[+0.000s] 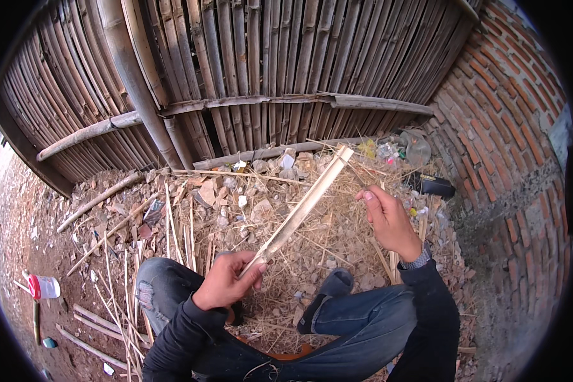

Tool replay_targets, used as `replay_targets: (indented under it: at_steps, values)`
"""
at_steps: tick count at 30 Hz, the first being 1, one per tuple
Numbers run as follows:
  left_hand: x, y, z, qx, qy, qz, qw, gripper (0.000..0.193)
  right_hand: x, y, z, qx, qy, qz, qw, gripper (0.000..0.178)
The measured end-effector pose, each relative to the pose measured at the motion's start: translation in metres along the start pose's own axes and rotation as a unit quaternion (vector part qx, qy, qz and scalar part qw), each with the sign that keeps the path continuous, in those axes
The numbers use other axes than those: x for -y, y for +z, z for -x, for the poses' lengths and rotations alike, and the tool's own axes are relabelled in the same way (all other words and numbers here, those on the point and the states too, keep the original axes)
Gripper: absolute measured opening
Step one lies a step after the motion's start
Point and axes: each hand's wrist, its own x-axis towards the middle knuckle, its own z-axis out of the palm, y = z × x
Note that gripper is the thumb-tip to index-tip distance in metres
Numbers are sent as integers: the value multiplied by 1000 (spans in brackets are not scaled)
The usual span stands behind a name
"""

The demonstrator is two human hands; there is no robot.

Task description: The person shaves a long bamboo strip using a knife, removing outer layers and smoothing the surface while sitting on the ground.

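Note:
My left hand [228, 280] is closed round the near end of a split bamboo piece [304, 210]. The pale, hollowed piece slants up and away to the right, its far end raised above the straw-strewn ground. My right hand [388, 219] is closed, with a thin, dark, knife-like blade [358, 176] reaching from it toward the bamboo's far end. The fist covers the handle, and whether the blade touches the bamboo I cannot tell.
A bamboo-pole fence [267, 57] stands ahead, and a brick wall [503, 140] rises at the right. Several thin bamboo strips [130, 293] lie left of my knees. A red-and-white tub [43, 286] sits far left; a black box [433, 184] lies by the wall.

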Motion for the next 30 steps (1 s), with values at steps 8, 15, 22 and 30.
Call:
replay_targets:
  at_steps: [8, 15, 22, 30]
  values:
    - [5, 2, -2, -7, 33, -40, 999, 26, 20, 42, 9, 99, -57, 93, 989, 48]
    - [7, 4, -8, -9, 17, -69, 997, 27, 51, 97, 40, 177, -78, 180, 964, 50]
    - [7, 3, -9, -45, 56, -115, 991, 27, 22, 106, 22, 50, -208, 293, 932, 53]
    - [19, 4, -20, -74, 60, -121, 988, 28, 20, 122, 23, 53, -180, 322, 928, 58]
